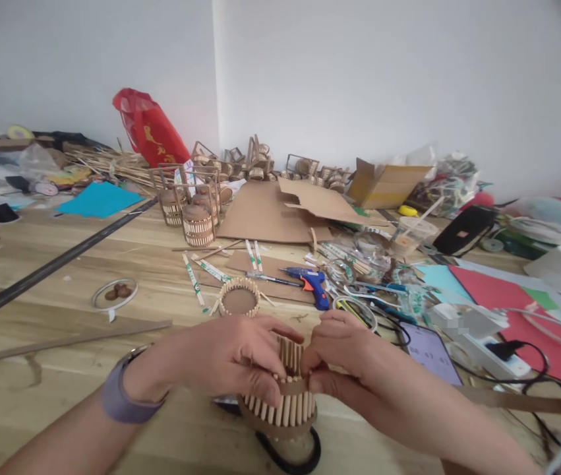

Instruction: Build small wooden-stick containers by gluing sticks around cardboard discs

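A small round basket (285, 410) of upright wooden sticks, banded with brown cardboard strips, is held between both hands near the front of the table. My left hand (233, 356) grips its left side, thumb outside and fingers over the rim. On the right, the thumb and fingers of my right hand (347, 359) pinch the upper band at the rim. A black looped handle (312, 455), apparently of scissors, shows below the basket. Just beyond my left hand stands a second, lower stick ring (239, 297) with a brown base.
A blue glue gun (314, 285) lies beyond my hands. Cardboard sheets (265, 211) and finished stick baskets (197, 224) stand farther back. At right are a phone (428, 353), a power strip (492, 349) and cables. A long brown strip (77, 340) lies at left.
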`<state>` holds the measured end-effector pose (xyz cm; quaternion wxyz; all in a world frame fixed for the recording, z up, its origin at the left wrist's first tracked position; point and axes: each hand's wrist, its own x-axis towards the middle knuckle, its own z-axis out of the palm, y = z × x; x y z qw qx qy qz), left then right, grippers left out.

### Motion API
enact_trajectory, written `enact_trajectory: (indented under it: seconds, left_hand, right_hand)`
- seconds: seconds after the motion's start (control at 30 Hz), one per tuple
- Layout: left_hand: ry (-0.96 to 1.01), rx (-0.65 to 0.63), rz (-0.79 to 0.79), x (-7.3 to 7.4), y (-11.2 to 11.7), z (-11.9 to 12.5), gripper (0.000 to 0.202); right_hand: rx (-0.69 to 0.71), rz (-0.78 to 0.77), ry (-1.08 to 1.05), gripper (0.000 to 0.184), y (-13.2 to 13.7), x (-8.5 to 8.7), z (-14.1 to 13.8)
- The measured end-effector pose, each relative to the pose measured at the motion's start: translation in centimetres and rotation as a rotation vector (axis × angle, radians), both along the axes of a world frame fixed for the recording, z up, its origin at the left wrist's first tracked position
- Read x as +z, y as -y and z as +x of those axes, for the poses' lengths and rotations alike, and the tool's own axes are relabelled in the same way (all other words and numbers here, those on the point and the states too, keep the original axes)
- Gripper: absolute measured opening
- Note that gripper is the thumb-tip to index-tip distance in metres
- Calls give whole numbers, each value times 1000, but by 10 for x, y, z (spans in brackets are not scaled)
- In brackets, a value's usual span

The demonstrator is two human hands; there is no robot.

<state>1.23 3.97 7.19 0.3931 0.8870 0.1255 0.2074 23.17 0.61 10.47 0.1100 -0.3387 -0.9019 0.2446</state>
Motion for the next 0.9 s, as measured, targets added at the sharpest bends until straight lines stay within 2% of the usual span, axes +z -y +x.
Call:
enact_trajectory:
  seconds: [0.1,0.23,0.33,0.43,0.7,0.9]
  left_hand:
    - [40,-108,-14,-2,-2,4,58]
    - [28,-127,-21,-4,-6,2,56]
    - [-25,-105,-57,-2,-8,-5,51]
    - [12,-65,-75,-2,-9,-9,50]
    - [121,-66,32,2,-3,-11,47]
    - [47,-63,-48,4,-7,-17,43]
  right_hand:
    - [3,-30,-6,17,2,1,3]
    - [-9,-27,2,17,3,0,2]
    - [-1,-21,10,16,3,0,0]
    - [-2,-12,17,17,4,3,-1]
    - [28,-28,-58,16,4,3,2]
    - [38,-36,-79,15,1,2,3]
